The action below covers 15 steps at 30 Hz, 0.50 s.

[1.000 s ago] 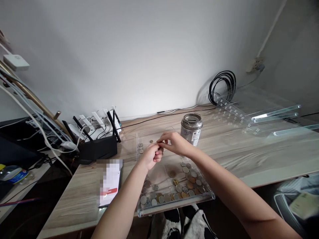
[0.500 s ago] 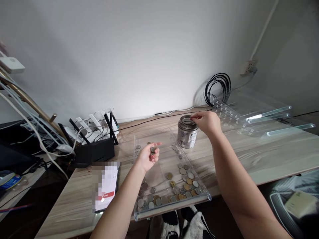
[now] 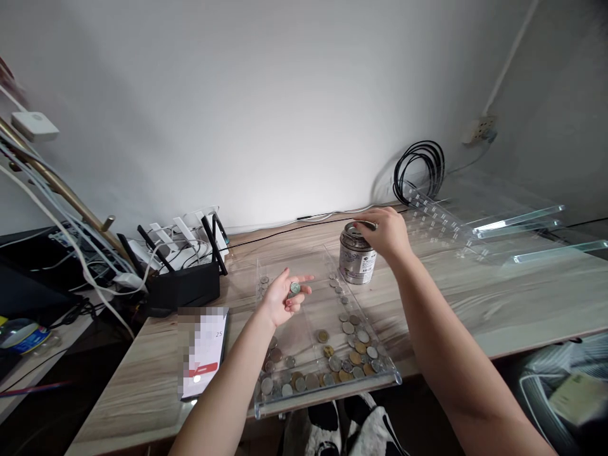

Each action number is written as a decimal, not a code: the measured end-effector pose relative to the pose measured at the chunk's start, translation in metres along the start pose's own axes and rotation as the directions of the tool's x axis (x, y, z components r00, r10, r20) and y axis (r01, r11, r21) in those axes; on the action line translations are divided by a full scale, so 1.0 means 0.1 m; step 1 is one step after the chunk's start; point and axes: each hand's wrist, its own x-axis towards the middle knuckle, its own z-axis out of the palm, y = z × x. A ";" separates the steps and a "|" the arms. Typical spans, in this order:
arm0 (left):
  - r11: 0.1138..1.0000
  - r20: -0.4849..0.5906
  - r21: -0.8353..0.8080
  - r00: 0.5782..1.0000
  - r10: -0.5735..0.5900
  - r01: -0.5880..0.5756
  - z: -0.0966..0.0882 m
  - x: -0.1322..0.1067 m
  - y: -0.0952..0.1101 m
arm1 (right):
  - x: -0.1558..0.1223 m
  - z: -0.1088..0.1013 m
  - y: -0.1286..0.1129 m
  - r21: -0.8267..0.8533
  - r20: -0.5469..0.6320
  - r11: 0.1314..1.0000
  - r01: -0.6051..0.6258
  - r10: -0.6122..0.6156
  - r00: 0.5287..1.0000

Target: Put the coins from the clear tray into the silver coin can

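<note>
My left hand (image 3: 285, 297), palm up with some fingers stretched out, holds a silver coin (image 3: 295, 288) over a clear acrylic tray (image 3: 285, 323). Several silver and gold-coloured coins (image 3: 335, 363) lie in that tray, mostly along its near and right sides. Beyond its right edge a round metal tin (image 3: 352, 265) with a printed label stands upright. My right hand (image 3: 387, 231) is at the tin's top, its fingers bent together over the slotted lid. Whatever lies between those fingertips is hidden.
Left of the tray are a phone (image 3: 206, 354), a black router (image 3: 183, 288) and many cables. Clear acrylic pieces (image 3: 517, 221) lie at the right behind the desk surface (image 3: 456, 297). A coiled black cable (image 3: 420, 168) leans against the wall.
My right hand has shifted slightly left and in over the tin's lid. In my left hand the fingers have spread a little, and the coin shows more fully.
</note>
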 end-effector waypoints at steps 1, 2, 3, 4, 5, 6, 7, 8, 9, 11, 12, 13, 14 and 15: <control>1.000 -0.002 0.006 1.000 -0.003 0.003 0.00 0.00 0.00 | -0.08 0.03 -0.11 0.051 -0.001 0.997 0.057 -0.057 0.998; 1.000 -0.007 0.011 1.000 -0.005 0.005 0.01 0.00 0.00 | -0.18 0.07 -0.24 0.118 0.036 0.986 0.115 -0.120 0.992; 1.000 -0.013 0.015 1.000 -0.006 0.006 0.01 0.00 0.00 | -0.28 0.13 -0.38 0.207 0.157 0.963 0.173 -0.208 0.965; 1.000 -0.021 0.018 1.000 -0.004 0.004 0.01 0.01 -0.01 | -0.38 0.21 -0.51 0.287 0.292 0.933 0.217 -0.301 0.908; 1.000 -0.028 0.018 1.000 -0.001 0.002 0.01 0.01 -0.02 | -0.47 0.29 -0.64 0.333 0.380 0.912 0.238 -0.361 0.852; 1.000 -0.033 0.017 0.999 0.003 -0.003 0.01 0.01 -0.02 | -0.55 0.36 -0.74 0.355 0.445 0.902 0.246 -0.394 0.804; 1.000 -0.035 0.016 0.999 0.007 -0.007 0.01 0.01 -0.03 | -0.61 0.42 -0.82 0.356 0.483 0.902 0.245 -0.401 0.778; 1.000 -0.032 0.019 0.999 0.007 -0.007 0.02 0.01 -0.04 | -0.65 0.46 -0.87 0.350 0.506 0.906 0.237 -0.396 0.766; 1.000 -0.025 0.026 1.000 0.004 -0.003 0.02 0.01 -0.04 | -0.66 0.48 -0.89 0.351 0.521 0.908 0.227 -0.391 0.759; 0.999 -0.003 0.042 1.000 -0.008 0.008 0.02 0.00 -0.04 | -0.61 0.43 -0.84 0.376 0.507 0.904 0.202 -0.383 0.772; 0.999 0.006 0.048 1.000 -0.010 0.010 0.02 0.00 -0.03 | -0.55 0.36 -0.77 0.380 0.466 0.905 0.190 -0.365 0.806; 0.999 0.011 0.050 1.000 -0.005 0.005 0.02 -0.01 -0.03 | -0.47 0.28 -0.67 0.358 0.390 0.917 0.175 -0.317 0.865; 0.999 0.008 0.046 1.000 0.006 -0.006 0.02 -0.01 -0.02 | -0.39 0.20 -0.56 0.304 0.283 0.941 0.149 -0.238 0.929; 0.999 -0.005 0.036 1.000 0.023 -0.022 0.02 -0.01 -0.01 | -0.31 0.11 -0.43 0.224 0.154 0.969 0.104 -0.141 0.978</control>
